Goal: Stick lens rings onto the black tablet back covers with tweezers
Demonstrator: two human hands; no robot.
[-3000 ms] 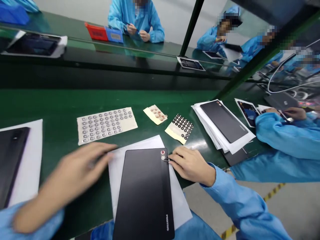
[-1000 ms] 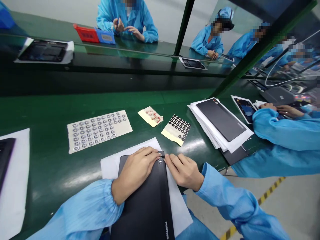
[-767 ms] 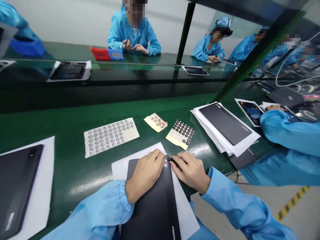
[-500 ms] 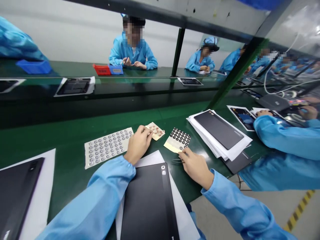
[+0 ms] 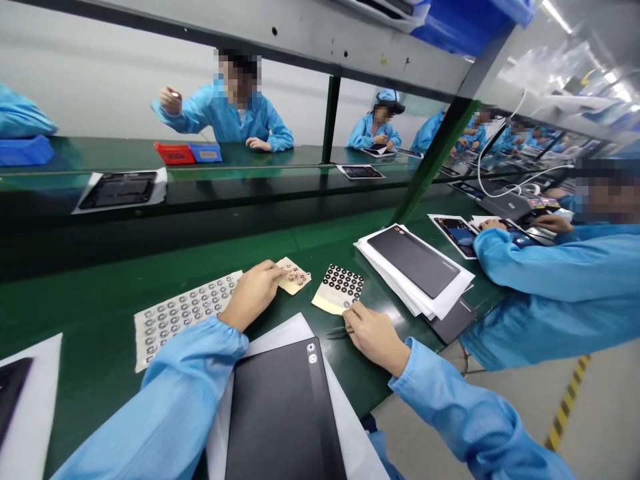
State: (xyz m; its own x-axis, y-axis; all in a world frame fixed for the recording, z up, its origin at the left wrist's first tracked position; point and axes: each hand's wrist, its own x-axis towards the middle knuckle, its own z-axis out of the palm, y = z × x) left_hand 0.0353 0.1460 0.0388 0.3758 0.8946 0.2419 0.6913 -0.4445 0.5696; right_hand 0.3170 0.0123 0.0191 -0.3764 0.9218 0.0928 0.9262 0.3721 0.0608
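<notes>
My left hand (image 5: 251,295) reaches forward, its fingertips on the end of a small cream sticker sheet with red-marked pieces (image 5: 297,276). Whether those fingers grip the sheet, I cannot tell. Just behind that wrist lies a larger sheet of silver ring stickers (image 5: 175,321), partly under my sleeve. My right hand (image 5: 375,338) holds fine metal tweezers (image 5: 340,332) with the tips pointing left, close below a sheet of black ring stickers (image 5: 339,289). Nearer me, a dark phone back panel (image 5: 280,413) with lens holes lies on white paper (image 5: 280,337).
To the right, a dark panel sits on a stack of white sheets (image 5: 415,267). Beyond it, a co-worker's blue sleeve (image 5: 550,280) and hands work over a device. Another dark panel on white paper (image 5: 13,393) lies at far left. Red and blue trays (image 5: 187,153) stand beyond a glass partition.
Both hands have left the panel's lens corner. My left hand has moved forward onto the small sticker sheet, and my right hand has drawn back beside the black ring sheet with the tweezers.
</notes>
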